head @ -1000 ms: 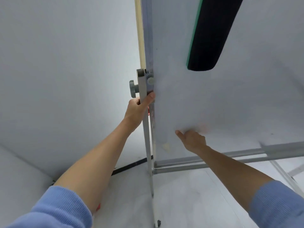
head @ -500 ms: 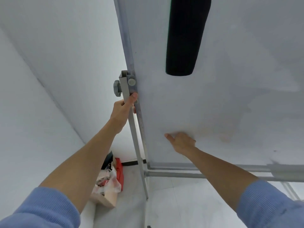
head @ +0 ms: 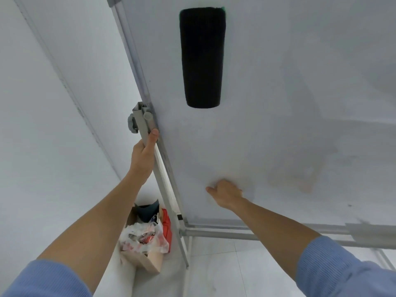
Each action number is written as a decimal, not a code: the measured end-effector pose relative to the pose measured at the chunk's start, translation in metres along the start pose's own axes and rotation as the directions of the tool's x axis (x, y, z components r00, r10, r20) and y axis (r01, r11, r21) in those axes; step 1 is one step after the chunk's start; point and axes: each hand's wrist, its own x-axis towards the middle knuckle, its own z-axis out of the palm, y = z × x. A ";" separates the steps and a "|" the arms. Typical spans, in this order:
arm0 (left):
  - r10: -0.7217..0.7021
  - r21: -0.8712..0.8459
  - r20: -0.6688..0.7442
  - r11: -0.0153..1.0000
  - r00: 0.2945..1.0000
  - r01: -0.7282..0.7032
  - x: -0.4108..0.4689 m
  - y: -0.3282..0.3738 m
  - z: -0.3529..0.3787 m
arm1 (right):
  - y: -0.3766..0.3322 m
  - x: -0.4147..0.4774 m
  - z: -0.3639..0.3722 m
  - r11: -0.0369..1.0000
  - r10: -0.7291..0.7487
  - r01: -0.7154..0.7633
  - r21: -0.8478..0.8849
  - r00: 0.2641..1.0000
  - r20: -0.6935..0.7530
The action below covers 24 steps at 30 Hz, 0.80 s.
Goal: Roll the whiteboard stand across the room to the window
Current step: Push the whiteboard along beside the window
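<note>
The whiteboard (head: 267, 108) fills the right of the view, close in front of me, on a grey metal stand. My left hand (head: 143, 156) is wrapped around the stand's left upright post (head: 147, 133), just below a grey knob (head: 131, 124). My right hand (head: 227, 192) presses flat against the board's lower surface, fingers together, gripping nothing. A black eraser (head: 202, 56) clings to the board above my hands. The stand's lower crossbar (head: 225, 233) runs right from the post. The stand's wheels are out of view, and I see no window.
A white wall (head: 53, 125) stands close on the left. At its foot, left of the post, sit a cardboard box (head: 147, 261) holding a plastic bag (head: 142, 236), and a red object (head: 167, 228). Pale tiled floor (head: 225, 271) shows under the crossbar.
The board and stand have shifted across my view, the wall on the left has come nearer, and the box with the bag has appeared. Both hands keep their places on the stand.
</note>
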 end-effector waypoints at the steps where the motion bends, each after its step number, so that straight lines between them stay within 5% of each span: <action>1: 0.033 0.053 -0.034 0.998 0.999 -0.032 -0.004 -0.003 0.003 | 0.008 -0.003 -0.003 1.000 -0.014 0.014 0.014 1.000 0.007; 5: 0.147 0.291 -0.262 0.954 0.954 -0.068 -0.034 -0.033 0.017 | 0.062 -0.018 -0.020 1.000 0.008 -0.008 0.010 0.999 0.041; 7: 0.133 0.368 -0.262 0.930 0.956 -0.029 -0.056 -0.052 0.029 | 0.095 -0.025 -0.030 0.995 0.096 -0.096 0.011 0.994 0.044; 12: 0.110 0.439 0.228 0.875 0.967 -0.203 -0.096 -0.058 0.111 | 0.167 -0.059 -0.064 0.951 0.284 -0.277 0.137 0.958 -0.040; 16: 0.154 0.355 0.502 0.860 0.851 -0.365 -0.115 -0.023 0.206 | 0.229 -0.101 -0.092 0.894 0.411 -0.379 0.240 0.906 -0.103; 24: 0.289 0.126 0.763 0.811 0.578 -0.572 -0.180 0.055 0.394 | 0.398 -0.200 -0.161 0.700 0.691 -0.555 0.449 0.686 -0.227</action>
